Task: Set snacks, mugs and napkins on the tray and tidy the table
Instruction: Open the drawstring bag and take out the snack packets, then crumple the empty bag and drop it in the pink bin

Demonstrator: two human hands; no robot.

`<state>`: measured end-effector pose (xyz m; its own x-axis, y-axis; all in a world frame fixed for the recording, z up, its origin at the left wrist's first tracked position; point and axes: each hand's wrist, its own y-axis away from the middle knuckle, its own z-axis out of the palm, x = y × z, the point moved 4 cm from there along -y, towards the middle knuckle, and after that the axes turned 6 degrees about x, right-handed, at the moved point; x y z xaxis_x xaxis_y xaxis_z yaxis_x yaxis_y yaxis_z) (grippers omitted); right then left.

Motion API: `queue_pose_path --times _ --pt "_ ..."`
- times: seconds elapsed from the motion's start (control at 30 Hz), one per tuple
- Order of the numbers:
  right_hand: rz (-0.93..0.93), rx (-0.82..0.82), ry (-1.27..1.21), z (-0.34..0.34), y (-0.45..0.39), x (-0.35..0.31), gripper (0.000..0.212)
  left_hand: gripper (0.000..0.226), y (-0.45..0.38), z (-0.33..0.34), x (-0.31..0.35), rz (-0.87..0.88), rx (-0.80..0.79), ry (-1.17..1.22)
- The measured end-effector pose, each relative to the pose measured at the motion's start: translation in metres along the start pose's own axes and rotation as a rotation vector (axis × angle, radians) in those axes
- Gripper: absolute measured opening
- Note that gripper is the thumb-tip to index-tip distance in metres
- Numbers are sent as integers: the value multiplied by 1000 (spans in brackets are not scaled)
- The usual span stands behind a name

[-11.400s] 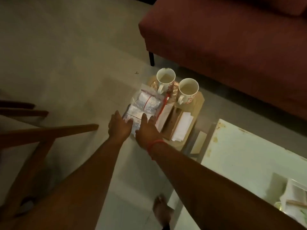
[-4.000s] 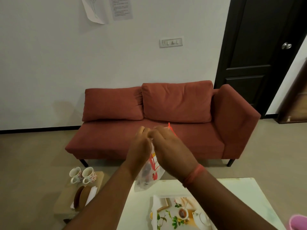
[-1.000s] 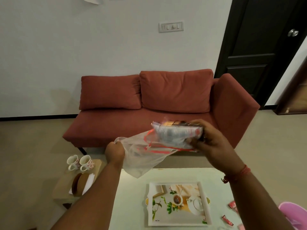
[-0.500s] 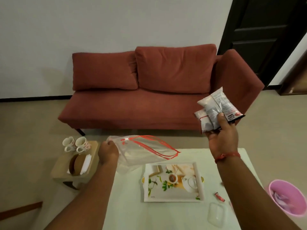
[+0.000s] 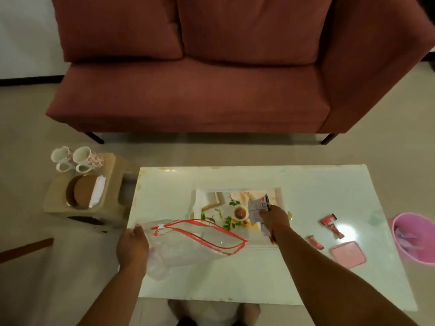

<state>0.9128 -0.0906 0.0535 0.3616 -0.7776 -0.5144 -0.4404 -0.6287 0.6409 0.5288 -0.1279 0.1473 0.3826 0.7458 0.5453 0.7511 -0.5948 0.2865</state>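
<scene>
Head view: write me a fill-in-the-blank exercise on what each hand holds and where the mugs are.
1. The right hand lowers snack packets onto the ____.
2. The left hand holds an empty clear ____ with a red zip.
3. The two mugs stand on the low ____ beside the white table.
Missing words: tray; bag; stool

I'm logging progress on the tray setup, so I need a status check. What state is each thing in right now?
snack packets: gripped by the right hand, over the tray.
zip bag: mouth open, looks empty, held by the left hand.
mugs: lying on their sides on the stool, not yet on the tray.
napkins: on the stool.
red wrappers: loose on the table.
pink lid: flat on the table.
pink bin: on the floor, holding waste.
</scene>
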Motion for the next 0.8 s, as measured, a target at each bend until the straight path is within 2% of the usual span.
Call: queue_pose_path --times 0.1,0.23,0.43,0.47,0.53,0.63,0.67,0.73,0.8 --pt "-44 95 263 25 -27 11 36 40 -4 20 -33 -48 -12 -1" --pt "-271 160 655 54 -40 25 49 34 -3 35 -60 -121 -35 13" --pt "-280 -38 701 73 -11 45 89 38 6 38 -61 -169 -71 30" --pt "-304 -30 657 69 -5 40 89 40 9 37 -57 -169 -76 39" --pt "-380 -21 418 56 14 23 77 41 17 30 -47 -186 -96 83" --pt "-314 -166 -302 23 59 -3 37 37 28 19 -30 -329 -163 238" --pt "-290 -236 -486 9 78 -10 39 31 34 15 -22 -398 -206 300" --pt "-340 -386 -632 -14 114 -22 49 17 52 7 -5 -521 -329 457" --pt "-320 -518 -753 -31 142 -32 55 13 74 0 19 -582 -436 631"
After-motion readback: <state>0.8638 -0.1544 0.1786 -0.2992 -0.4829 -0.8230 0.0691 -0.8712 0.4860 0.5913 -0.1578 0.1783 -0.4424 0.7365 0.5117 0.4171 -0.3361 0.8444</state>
